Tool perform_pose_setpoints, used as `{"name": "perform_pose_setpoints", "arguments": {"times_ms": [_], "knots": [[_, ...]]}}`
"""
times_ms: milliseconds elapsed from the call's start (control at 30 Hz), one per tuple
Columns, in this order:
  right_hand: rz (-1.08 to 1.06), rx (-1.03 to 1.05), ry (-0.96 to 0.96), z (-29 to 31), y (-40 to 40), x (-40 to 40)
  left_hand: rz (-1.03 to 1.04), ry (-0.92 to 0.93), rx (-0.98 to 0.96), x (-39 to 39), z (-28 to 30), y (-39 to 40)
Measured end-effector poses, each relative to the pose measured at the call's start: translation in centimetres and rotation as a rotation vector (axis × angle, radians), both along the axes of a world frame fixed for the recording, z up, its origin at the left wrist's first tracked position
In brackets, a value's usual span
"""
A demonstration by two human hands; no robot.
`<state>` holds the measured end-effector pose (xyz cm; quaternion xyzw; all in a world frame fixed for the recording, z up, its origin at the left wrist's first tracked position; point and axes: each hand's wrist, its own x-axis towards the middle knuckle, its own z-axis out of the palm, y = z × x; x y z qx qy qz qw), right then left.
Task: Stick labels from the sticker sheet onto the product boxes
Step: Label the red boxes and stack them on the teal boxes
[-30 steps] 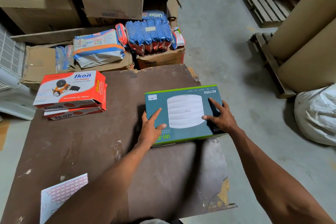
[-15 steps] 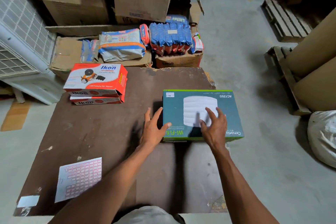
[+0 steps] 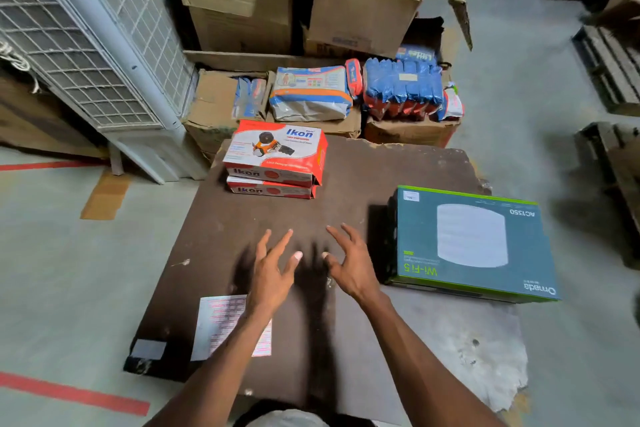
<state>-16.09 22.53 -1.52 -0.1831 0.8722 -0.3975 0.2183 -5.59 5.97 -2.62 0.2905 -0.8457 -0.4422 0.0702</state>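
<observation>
Both empty grips [image 3: 311, 267] apparently above sheet [image 3: 221, 322]

Dim overhead light, motion blur, wide-angle bending at edges

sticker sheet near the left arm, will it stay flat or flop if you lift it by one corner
The sticker sheet looks like thin paper lying flat on the table, so it would probably droop when lifted by a corner. It likely weighs very little and could slide or flutter under a light push. With no raised edge visible, it may need a fingernail to lift.
</observation>
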Motion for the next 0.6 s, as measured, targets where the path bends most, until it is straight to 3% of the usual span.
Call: {"name": "perform_pose_setpoints", "arguments": {"times_ms": [367,600], "knots": [[0.22,0.209,0.133,0.2,-13.0,-5.3,0.02,-0.053,0.009,-3.0,-0.3,-11.2],[0.147,0.272,0.302,1.1,-17.5,-13.2,-0.038,-0.062,-0.047,-8.6,-0.3,-13.6]]}}
